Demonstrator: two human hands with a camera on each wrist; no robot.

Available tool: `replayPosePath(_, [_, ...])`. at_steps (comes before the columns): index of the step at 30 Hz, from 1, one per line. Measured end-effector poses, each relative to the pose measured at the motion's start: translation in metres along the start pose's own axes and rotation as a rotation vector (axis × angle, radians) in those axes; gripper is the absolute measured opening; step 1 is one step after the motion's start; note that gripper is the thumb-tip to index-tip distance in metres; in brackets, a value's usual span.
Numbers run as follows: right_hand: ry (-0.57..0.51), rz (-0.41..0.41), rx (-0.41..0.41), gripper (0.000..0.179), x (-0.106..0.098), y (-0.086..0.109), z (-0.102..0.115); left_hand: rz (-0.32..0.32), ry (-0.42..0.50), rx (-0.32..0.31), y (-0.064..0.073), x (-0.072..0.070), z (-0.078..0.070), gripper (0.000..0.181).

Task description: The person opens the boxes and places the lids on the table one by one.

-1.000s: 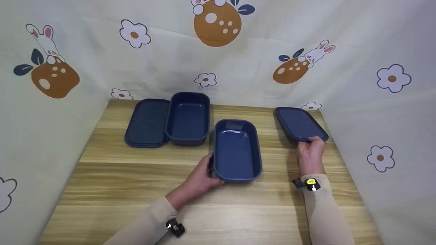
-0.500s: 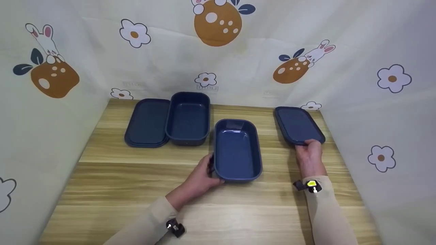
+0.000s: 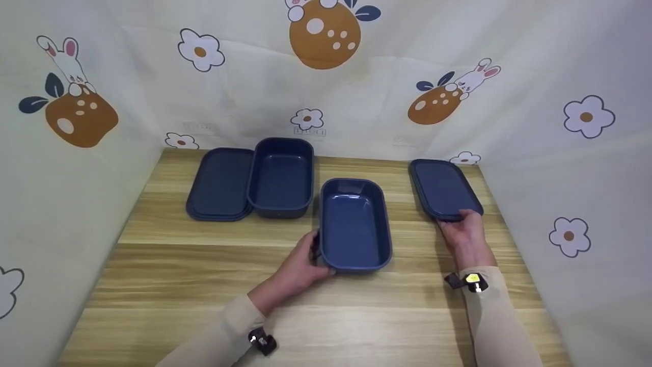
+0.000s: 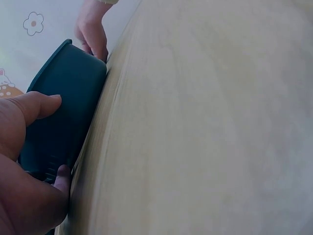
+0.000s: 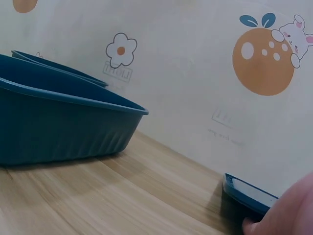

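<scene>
An open dark blue food container (image 3: 355,229) sits on the wooden table near the middle. My left hand (image 3: 300,267) grips its near left corner, the thumb against the near wall and the other fingers along the left side, mostly hidden. At the right, my right hand (image 3: 466,234) pinches the near edge of a dark blue lid (image 3: 443,188), thumb on top and the fingers hidden beneath. In the right wrist view, part of this lid (image 5: 249,193) shows beside the thumb, its rim raised above the tabletop.
A second open blue container (image 3: 281,176) stands behind and left of the first, overlapping the edge of another blue lid (image 3: 222,184) lying flat. Patterned cloth walls (image 3: 244,97) enclose the table (image 3: 193,285) at the back and both sides.
The right hand has brought its lid slightly left and nearer to me, turning it a little straighter. The left hand and the container under it have stayed put.
</scene>
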State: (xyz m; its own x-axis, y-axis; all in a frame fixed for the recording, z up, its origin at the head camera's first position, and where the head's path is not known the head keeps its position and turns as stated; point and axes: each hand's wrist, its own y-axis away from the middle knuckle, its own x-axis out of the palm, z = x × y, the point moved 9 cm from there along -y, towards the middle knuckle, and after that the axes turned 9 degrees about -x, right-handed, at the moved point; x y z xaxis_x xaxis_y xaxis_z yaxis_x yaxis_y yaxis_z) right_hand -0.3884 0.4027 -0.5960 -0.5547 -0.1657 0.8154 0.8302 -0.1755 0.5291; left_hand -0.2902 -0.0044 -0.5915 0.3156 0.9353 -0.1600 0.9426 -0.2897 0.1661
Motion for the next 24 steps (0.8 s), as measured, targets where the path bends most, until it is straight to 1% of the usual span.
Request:
replayPosePath(3, [0.085, -0.012, 0.05, 0.059, -0.001, 0.005, 0.001, 0.018, 0.03, 0.004, -0.001, 0.002, 0.0, 0.106])
replayPosePath(5, [0.12, -0.018, 0.085, 0.059, 0.0, 0.01, 0.0, 0.028, 0.039, 0.002, -0.002, 0.003, 0.001, 0.106])
replayPosePath(8, [0.144, -0.027, 0.141, 0.06, 0.003, 0.019, -0.003, 0.016, 0.027, 0.006, -0.001, 0.001, 0.001, 0.104])
replayPosePath(10, [0.169, -0.017, 0.16, 0.06, 0.005, 0.022, -0.005, 0.01, 0.022, 0.008, 0.0, 0.0, 0.001, 0.102])
replayPosePath(16, [0.179, 0.028, 0.171, 0.06, 0.009, 0.029, -0.003, 0.014, 0.038, 0.024, 0.0, 0.0, -0.001, 0.104])
replayPosePath(20, [0.222, 0.046, 0.171, 0.061, 0.009, 0.036, -0.002, 0.014, 0.03, 0.023, -0.001, 0.001, -0.001, 0.103])
replayPosePath(24, [0.288, 0.063, 0.179, 0.062, 0.008, 0.043, -0.001, 0.009, 0.021, 0.023, 0.0, 0.001, -0.001, 0.102])
